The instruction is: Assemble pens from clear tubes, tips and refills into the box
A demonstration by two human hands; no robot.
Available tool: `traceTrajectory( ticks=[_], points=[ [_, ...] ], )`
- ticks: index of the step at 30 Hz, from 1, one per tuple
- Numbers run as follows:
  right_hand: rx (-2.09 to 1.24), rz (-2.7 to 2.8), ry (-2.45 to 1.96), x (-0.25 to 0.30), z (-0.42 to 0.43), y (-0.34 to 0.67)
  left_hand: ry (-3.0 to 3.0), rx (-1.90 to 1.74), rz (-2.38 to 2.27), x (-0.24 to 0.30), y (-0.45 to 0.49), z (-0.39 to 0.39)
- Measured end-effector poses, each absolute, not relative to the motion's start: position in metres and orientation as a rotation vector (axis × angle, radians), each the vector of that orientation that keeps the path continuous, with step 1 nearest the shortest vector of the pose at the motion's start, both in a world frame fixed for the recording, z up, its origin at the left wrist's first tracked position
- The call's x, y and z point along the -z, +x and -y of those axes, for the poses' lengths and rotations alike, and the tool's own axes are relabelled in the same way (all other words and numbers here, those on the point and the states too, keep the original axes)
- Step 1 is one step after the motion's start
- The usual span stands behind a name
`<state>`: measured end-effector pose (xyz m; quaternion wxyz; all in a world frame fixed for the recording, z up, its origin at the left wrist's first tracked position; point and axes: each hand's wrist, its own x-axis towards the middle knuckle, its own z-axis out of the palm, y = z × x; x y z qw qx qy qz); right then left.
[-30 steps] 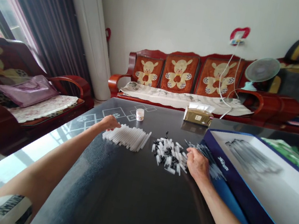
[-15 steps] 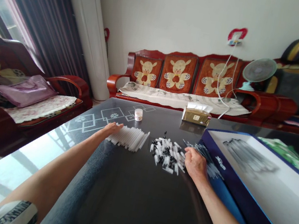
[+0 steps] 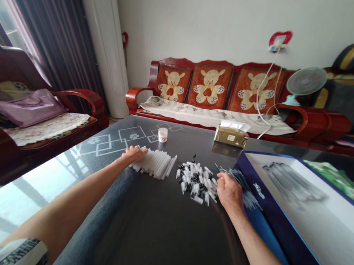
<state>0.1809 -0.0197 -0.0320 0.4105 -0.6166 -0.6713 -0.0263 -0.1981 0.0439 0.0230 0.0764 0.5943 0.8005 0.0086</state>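
Note:
My left hand (image 3: 134, 154) lies at the left end of a row of white translucent tubes (image 3: 157, 164), set side by side on the dark table. Its fingers are curled down against the end tubes, and their tips are hidden. My right hand (image 3: 228, 191) is closed, thumb and forefinger together, at the right edge of a loose heap of small white and black pieces like pen caps (image 3: 196, 179). Whatever it pinches is too small to make out. Thin grey-dark rods like pen refills (image 3: 250, 193) lie just behind and right of that hand.
A blue box with a white inside (image 3: 315, 239) holds more thin grey rods and stands on the right. A small white round tub (image 3: 162, 135) and a tissue box (image 3: 231, 135) stand toward the far edge of the glossy table (image 3: 158, 239).
My left hand has shifted slightly right over the tube row, and its fingers look more curled. My right hand has stayed by the heap, with little change. The view has tilted slightly.

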Motion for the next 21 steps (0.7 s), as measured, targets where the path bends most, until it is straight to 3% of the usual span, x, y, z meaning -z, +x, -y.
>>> traceTrajectory(
  ticks=[21],
  points=[
    [0.018, 1.689, -1.592, 0.031, 0.019, 0.181, 1.62, -0.176, -2.397, -0.013, -0.171, -0.04]
  ],
)
